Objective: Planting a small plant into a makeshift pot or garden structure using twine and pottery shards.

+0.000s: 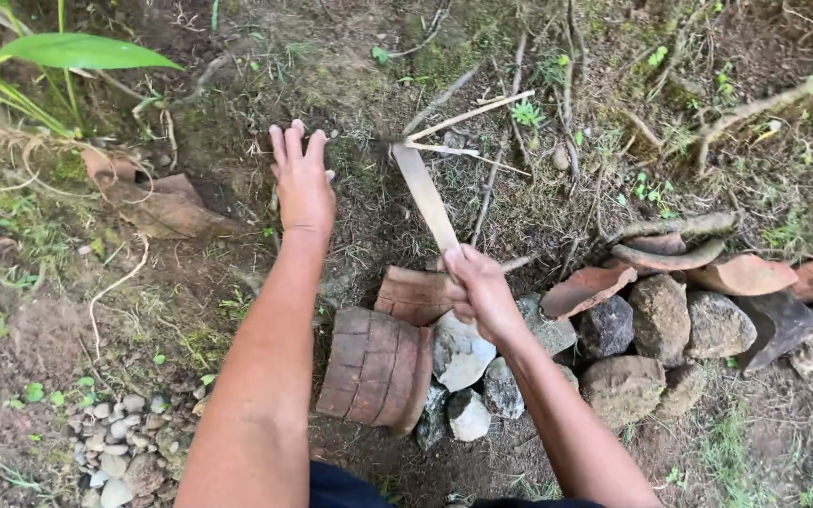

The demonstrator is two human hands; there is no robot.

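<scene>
Two hands: left hand (301, 179) open on bare soil; right hand (480, 290) gripping blade (425, 198) beside tile edge (414, 293).

Left hand (301, 179) flat, fingers together, pressed on bare soil upper centre-left of frame. Right hand (478, 290) mid-frame, fist wrapped round handle of a long flat blade (425, 196); blade points up toward upper centre, tip at a cluster of thin pale split sticks (468, 118). Curved terracotta tile piece (375, 369) lower centre, just below right hand. Row of grey rocks (656, 325) runs right from the hand, tile shards (743, 275) behind them. Small pebbles (122, 437) lower left. Broad green leaf (82, 51) upper left. Dry brown leaf (167, 209) left of left hand.
</scene>
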